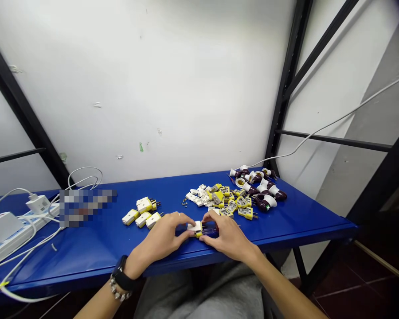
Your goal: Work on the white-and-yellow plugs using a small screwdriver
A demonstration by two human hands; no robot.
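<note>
- Trailing white cables (23, 256), a power strip (9, 248) lies at the left end of a blue table (89, 248).
- Nearer the middle sits a group of closed plugs (131, 217), some showing metal prongs that point right.
- The left hand (166, 235), a black watch (122, 274) at its wrist, pinches the left part of a white-and-yellow plug (195, 227), forefinger on top and thumb at the near side.
- Small brass-coloured bits (184, 202), probably screws, lie scattered beyond that hand.
- Between the two hands, at the table's near edge, the plug looks light and stiff. Its hard plastic should stand a firm squeeze, though smooth faces may slip; the long sides promise the surest hold.
- Loose white covers (199, 195) are heaped farther back.
- A dark see-through object (209, 229), perhaps a tool handle, meets the plug's right end.
- The right hand (232, 232) curves around that object, fingertips near the plug; whether it clamps either cannot be told.
- Beyond are yellow plug bases (246, 212), then maroon-and-white lamp holders (262, 190).
</note>
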